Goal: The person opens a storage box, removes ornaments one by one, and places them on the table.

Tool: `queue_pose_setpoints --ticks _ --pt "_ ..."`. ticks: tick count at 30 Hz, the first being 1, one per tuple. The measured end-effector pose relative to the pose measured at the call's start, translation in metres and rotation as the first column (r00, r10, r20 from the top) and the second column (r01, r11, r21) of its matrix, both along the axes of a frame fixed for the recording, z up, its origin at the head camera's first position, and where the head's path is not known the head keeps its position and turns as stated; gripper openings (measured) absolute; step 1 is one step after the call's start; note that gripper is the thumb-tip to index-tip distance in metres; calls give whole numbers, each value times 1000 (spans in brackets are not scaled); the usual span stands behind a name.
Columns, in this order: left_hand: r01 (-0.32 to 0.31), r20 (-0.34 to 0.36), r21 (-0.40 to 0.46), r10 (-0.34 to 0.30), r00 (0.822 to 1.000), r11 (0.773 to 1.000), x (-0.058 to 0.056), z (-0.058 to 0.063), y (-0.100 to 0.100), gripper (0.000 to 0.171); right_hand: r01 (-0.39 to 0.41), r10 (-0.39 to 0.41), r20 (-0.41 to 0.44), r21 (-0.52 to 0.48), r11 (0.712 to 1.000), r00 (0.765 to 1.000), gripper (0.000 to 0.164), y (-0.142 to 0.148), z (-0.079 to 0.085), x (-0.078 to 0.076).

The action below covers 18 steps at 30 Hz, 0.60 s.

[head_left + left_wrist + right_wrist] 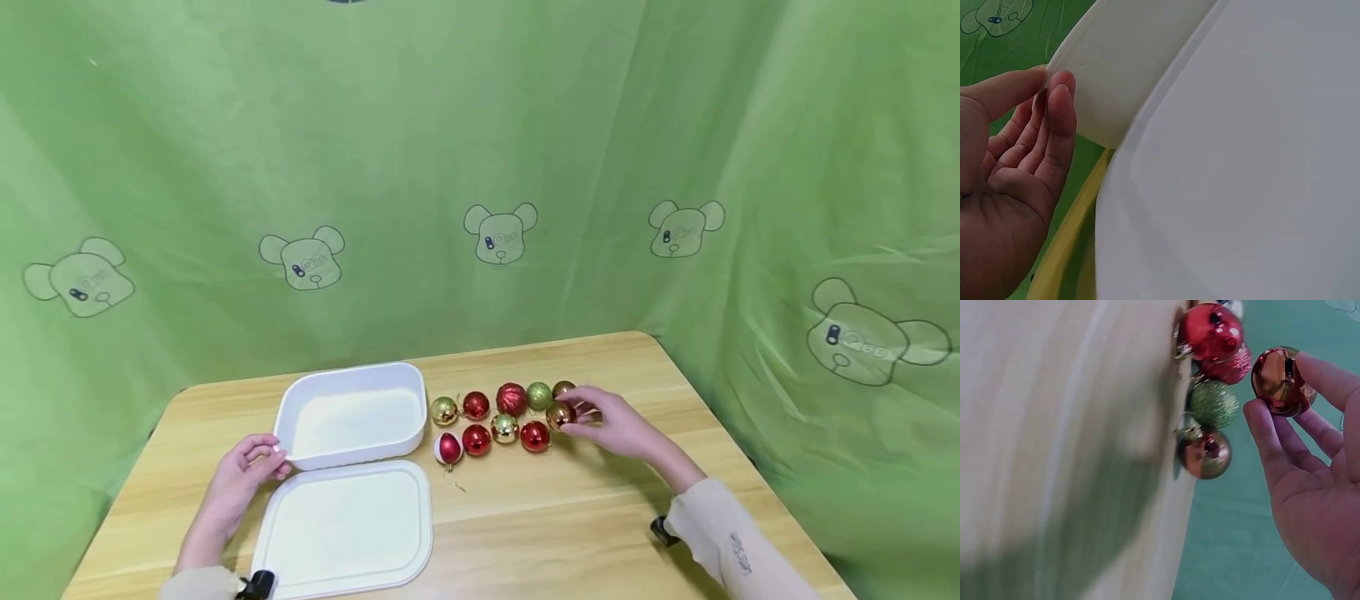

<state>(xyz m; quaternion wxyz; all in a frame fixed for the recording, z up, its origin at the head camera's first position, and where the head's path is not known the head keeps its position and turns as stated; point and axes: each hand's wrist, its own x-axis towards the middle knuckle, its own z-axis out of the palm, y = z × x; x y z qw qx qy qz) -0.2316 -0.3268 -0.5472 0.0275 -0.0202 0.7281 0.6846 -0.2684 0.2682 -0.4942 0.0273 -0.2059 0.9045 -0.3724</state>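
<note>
My left hand [246,473] pinches the rim of a white plastic box [352,455] at its near left corner, thumb on one side and fingers on the other in the left wrist view. With thumb and fingertips my right hand [617,423] holds a shiny copper Christmas ball [1280,384], raised off the table in the right wrist view. Below it lie a second copper ball [1205,455], a glittery green ball [1213,404] and red balls [1211,331]. The head view shows several more red and gold balls in two rough rows right of the box.
A white lid [345,529] lies flat in front of the box. At the near left of the balls is a red and white ornament [448,448] with its string on the wooden table [540,525]. A green curtain [405,167] hangs behind and beside the table.
</note>
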Motion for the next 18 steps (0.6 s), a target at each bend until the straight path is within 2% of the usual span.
queue_pose_setpoints --ticks 9,18 --pt "-1 7 -33 1 1000 999 -1 3 0 45 16 -18 56 29 999 998 55 9 -12 7" --pt "3 2 -38 -3 1000 999 1 2 2 44 15 -17 82 29 999 996 54 13 -24 4"
